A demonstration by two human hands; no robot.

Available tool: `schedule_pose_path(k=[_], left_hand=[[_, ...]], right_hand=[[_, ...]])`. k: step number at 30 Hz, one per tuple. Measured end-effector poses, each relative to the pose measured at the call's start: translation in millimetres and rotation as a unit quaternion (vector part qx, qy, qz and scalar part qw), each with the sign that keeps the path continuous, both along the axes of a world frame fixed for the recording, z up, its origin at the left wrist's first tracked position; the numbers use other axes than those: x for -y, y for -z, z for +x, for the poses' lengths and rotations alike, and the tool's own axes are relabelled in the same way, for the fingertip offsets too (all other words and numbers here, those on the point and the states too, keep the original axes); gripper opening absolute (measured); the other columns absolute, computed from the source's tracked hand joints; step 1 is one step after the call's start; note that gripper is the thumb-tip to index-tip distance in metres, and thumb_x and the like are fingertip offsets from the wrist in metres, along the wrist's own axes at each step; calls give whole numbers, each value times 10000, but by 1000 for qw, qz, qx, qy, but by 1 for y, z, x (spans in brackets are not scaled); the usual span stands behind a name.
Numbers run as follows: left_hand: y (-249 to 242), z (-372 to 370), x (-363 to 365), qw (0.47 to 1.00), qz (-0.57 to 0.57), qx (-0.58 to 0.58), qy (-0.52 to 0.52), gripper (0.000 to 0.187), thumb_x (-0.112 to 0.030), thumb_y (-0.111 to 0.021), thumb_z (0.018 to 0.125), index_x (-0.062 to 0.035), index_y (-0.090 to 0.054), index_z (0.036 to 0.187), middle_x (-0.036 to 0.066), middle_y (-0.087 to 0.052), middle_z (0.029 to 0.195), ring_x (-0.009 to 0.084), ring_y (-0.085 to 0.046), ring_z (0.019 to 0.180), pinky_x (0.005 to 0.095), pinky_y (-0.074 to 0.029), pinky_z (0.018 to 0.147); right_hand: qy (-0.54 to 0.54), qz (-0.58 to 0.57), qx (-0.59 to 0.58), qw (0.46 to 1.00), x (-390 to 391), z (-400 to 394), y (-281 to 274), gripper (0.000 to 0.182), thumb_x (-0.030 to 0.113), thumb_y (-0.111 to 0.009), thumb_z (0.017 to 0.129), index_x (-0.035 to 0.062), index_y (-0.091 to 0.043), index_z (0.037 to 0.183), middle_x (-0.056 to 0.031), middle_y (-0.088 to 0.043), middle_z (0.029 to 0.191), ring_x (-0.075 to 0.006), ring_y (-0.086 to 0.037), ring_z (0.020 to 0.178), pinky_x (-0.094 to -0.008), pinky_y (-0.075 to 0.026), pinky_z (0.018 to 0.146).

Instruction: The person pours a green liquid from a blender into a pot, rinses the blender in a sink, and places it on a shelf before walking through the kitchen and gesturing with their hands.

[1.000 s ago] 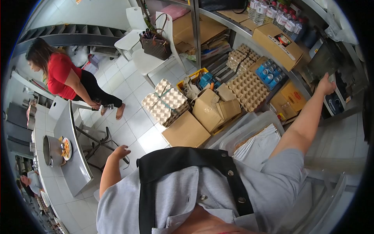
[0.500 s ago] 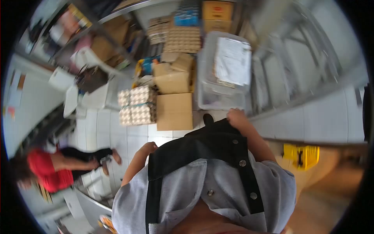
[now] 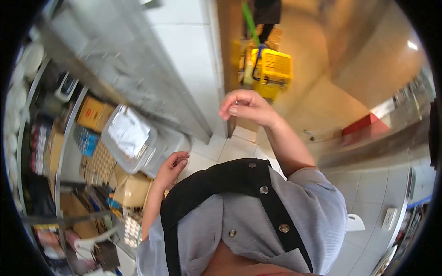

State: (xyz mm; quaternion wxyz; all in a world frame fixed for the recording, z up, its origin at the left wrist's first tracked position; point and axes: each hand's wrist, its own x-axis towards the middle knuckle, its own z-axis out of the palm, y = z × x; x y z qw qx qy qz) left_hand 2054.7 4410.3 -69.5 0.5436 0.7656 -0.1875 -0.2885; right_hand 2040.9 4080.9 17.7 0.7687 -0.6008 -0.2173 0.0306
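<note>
My right hand (image 3: 246,106) is raised in front of the doorway, its fingers loosely curved with a gap to the thumb and nothing visible in it. Beyond it, on the brown floor, stands a yellow mop bucket (image 3: 274,69) with a green pole (image 3: 250,22) beside it. Lower and to the left is my left hand (image 3: 174,166), fingers bent and apart, holding nothing that I can see. The nearest thing to it is a clear plastic storage box (image 3: 159,161), with papers (image 3: 130,131) on its lid.
Metal shelving (image 3: 152,60) runs along the left of the doorway. Egg trays (image 3: 102,161), cardboard boxes (image 3: 131,187) and a white chair (image 3: 87,246) are at the left. On the right stand a tiled wall (image 3: 368,198) and a red box (image 3: 363,129). Dark-clothed legs (image 3: 267,14) show beyond the bucket.
My view has swung right, from the boxes and storage box toward the doorway and yellow bucket. My right hand has left the apron's edge and lifted. The person in red is out of view.
</note>
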Motion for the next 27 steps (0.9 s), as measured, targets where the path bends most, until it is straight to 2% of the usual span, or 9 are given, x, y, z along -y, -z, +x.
schedule_pose_path(k=[5,7,12,14,17,19,21,23,27], left_hand=[[-33,37,186,951,-43,40,305,306,-73,-528,844,-35,-469,1142,77,-558,1064,151,-527,1003,284,-420,872],[-38,37,263,914,-78,28,397,312,-67,-515,847,-25,-463,1152,80,-549,1091,152,-525,1008,293,-416,878],[-47,-5,444,772,-87,40,628,295,-135,-488,858,-44,-474,1139,97,-559,1055,163,-536,992,290,-426,845],[-9,-25,509,705,-22,105,701,328,-226,-492,858,-52,-486,1135,79,-559,1063,162,-505,1027,305,-405,872],[-19,-41,585,609,42,124,782,446,-278,-511,844,-63,-410,1221,80,-485,1167,171,-500,1018,315,-403,876],[-5,-33,612,769,-82,80,629,555,-243,-499,851,-96,-255,1328,95,-381,1273,176,-499,1019,314,-410,866],[-3,-11,642,819,-136,-48,556,679,-216,-506,852,-124,-85,1377,112,-272,1353,186,-494,1049,322,-415,863],[-16,12,657,870,-166,-122,448,727,-182,-521,846,-138,-32,1383,128,-197,1391,197,-490,1068,331,-421,858],[-30,64,696,901,-220,-116,356,695,-136,-470,871,-150,0,1383,144,-155,1403,267,-481,1075,373,-412,883]], right_hand=[[68,58,86,992,143,-74,7,165,165,-517,836,8,-543,879,-95,-571,838,-153,-546,733,-262,-439,658],[324,66,29,943,177,-97,4,179,179,-517,836,12,-518,901,-83,-556,803,-145,-529,697,-251,-428,635],[359,34,0,933,241,-146,13,172,181,-522,838,20,-501,895,-51,-534,688,-125,-512,637,-239,-416,608],[209,-106,-112,966,256,-170,17,167,174,-539,827,23,-506,891,-37,-514,648,-115,-486,582,-239,-407,563],[385,-13,-40,922,278,-192,18,223,164,-558,818,29,-484,978,-35,-525,700,-92,-471,567,-221,-394,531],[543,75,34,836,302,-199,17,361,164,-551,820,43,-415,1131,-48,-556,780,-80,-492,610,-200,-392,552],[624,104,78,770,326,-209,12,548,208,-546,820,63,-282,1278,-66,-553,794,-96,-488,623,-190,-383,585],[640,131,139,744,346,-219,7,564,295,-520,830,77,-282,1292,-65,-540,785,-107,-473,611,-229,-377,575],[624,145,258,723,392,-250,-9,690,448,-529,796,46,-291,1304,-11,-452,748,-106,-385,586,-250,-314,547]])
